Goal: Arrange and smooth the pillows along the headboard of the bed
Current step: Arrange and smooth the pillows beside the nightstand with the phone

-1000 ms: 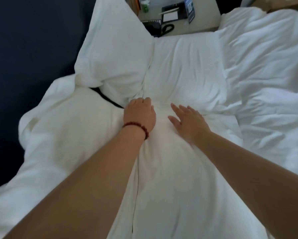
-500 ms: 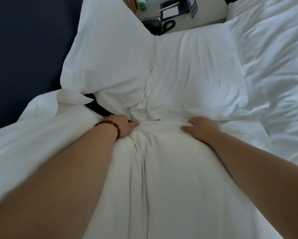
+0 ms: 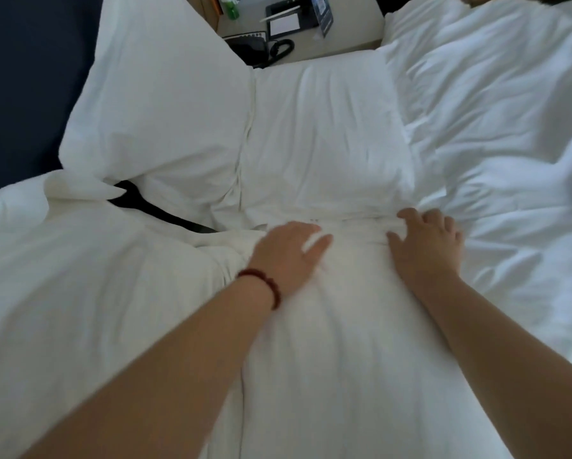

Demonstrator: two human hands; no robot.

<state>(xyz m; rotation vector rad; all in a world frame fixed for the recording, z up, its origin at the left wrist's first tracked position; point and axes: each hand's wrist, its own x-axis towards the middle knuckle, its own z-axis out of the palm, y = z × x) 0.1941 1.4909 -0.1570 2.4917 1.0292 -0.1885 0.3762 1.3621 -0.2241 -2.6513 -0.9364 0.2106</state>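
Bedding of rumpled white fabric [image 3: 344,376] covers the bed. Two plump white pillows sit side by side at its far edge, the left pillow [image 3: 165,111] against the dark navy headboard [image 3: 19,77], the right pillow [image 3: 324,134] flat. Left hand [image 3: 287,256] and right hand [image 3: 427,250] rest released, fingers relaxed, on the bedding just before the pillows.

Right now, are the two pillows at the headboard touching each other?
Touching. The head view shows the left pillow pressed against the right pillow along one long edge, with no gap between them.
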